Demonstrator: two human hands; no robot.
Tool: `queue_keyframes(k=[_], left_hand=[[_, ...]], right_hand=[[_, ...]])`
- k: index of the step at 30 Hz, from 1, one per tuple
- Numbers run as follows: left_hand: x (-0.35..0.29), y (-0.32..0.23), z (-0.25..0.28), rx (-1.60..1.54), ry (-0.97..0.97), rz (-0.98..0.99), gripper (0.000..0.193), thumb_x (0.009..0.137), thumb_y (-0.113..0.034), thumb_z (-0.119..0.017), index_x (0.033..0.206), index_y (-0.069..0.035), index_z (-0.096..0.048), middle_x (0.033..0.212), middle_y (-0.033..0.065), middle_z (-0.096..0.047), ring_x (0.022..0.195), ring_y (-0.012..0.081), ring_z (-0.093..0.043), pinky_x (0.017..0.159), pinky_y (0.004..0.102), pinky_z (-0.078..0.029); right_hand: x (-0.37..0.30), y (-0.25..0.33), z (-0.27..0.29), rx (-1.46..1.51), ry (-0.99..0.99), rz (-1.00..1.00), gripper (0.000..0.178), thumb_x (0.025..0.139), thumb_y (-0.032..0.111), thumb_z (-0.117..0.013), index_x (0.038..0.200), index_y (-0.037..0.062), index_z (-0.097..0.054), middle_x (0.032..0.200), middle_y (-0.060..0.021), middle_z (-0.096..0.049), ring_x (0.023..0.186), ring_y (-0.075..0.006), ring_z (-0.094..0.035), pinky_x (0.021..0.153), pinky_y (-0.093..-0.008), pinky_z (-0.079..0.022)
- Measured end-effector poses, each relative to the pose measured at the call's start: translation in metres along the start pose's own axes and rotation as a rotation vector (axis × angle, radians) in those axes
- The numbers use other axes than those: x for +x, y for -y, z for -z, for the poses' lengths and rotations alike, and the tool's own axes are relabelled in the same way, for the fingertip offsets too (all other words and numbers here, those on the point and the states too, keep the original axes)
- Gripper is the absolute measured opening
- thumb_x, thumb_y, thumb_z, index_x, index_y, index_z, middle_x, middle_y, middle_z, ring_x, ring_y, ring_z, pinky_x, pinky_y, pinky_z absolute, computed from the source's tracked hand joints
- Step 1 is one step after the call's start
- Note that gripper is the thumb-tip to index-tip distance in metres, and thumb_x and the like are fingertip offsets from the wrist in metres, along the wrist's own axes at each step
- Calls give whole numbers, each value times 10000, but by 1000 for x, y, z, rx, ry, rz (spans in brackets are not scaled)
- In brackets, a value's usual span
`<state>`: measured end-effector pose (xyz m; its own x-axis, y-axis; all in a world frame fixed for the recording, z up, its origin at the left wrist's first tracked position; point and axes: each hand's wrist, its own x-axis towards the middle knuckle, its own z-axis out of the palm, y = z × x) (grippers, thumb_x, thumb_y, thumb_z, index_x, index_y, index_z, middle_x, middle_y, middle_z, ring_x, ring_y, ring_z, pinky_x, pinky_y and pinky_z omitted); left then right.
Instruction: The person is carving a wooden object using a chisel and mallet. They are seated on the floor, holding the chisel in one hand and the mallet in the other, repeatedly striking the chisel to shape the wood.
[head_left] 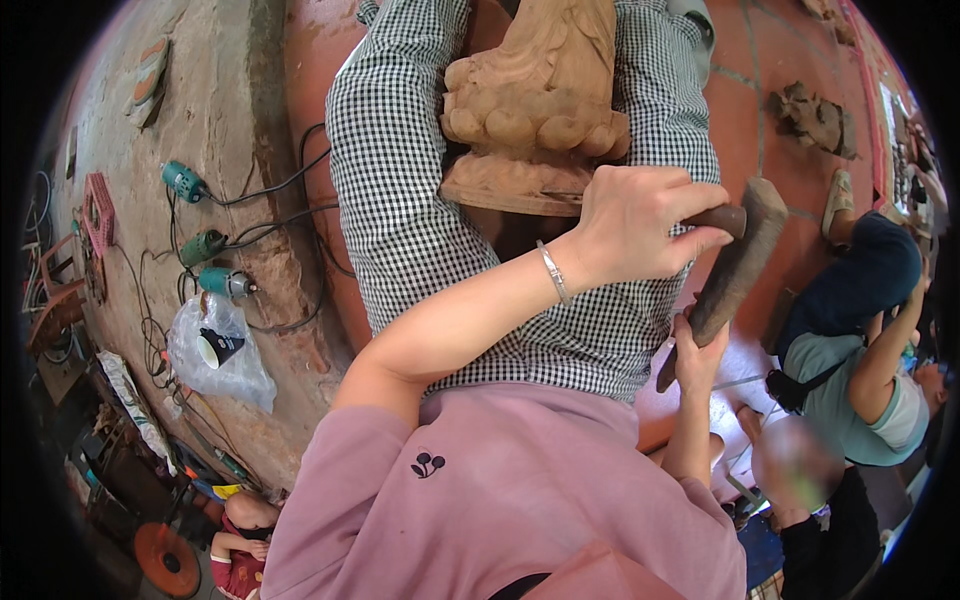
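A reddish-brown wood carving (pixel 540 125) lies between my knees, its base of rounded lobes and flat rim toward me and its upper part cut off by the frame's top. Reaching across my lap, my left hand (pixel 640 222) is closed around a chisel (pixel 725 219). The chisel's round brown handle end sticks out on the right, and a thin dark blade seems to meet the carving's base rim. My right hand (pixel 703 352) grips a rough wooden mallet (pixel 728 275) near its lower end. The mallet's thick head is beside the handle end; whether they touch, I cannot tell.
On the concrete ledge at left lie several green power tools (pixel 226 282) with black cords, and a clear plastic bag (pixel 220 350) with a dark cup (pixel 221 346). A wood chunk (pixel 815 120) rests on the red tiles at right. Other people sit at right and lower left.
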<state>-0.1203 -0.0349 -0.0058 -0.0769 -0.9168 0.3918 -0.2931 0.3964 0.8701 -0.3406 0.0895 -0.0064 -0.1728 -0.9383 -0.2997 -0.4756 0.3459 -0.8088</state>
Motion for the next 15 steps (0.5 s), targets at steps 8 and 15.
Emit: queue_keyframes(k=[8,15], left_hand=[[-4,3,2,73,131,-268,289,754,-358,-771,968,-172,-719,639,-15,-569,541,160,-592,477,293,-462],[2,-6,-6,81,107,-9,263,793,-304,-753,1011,-164,-708,721,15,-637,598,199,-636,509,316,-496]], right_hand=[[-15,-5,-5,112,-33,-96,375,810,-40,-663,1159,-21,-528,943,-46,-587,824,-114,-567,709,-254,-482],[-10,4,-2,268,-32,-125,361,826,1,-659,1163,-22,-530,848,-53,-598,695,-128,-590,644,-269,-502]])
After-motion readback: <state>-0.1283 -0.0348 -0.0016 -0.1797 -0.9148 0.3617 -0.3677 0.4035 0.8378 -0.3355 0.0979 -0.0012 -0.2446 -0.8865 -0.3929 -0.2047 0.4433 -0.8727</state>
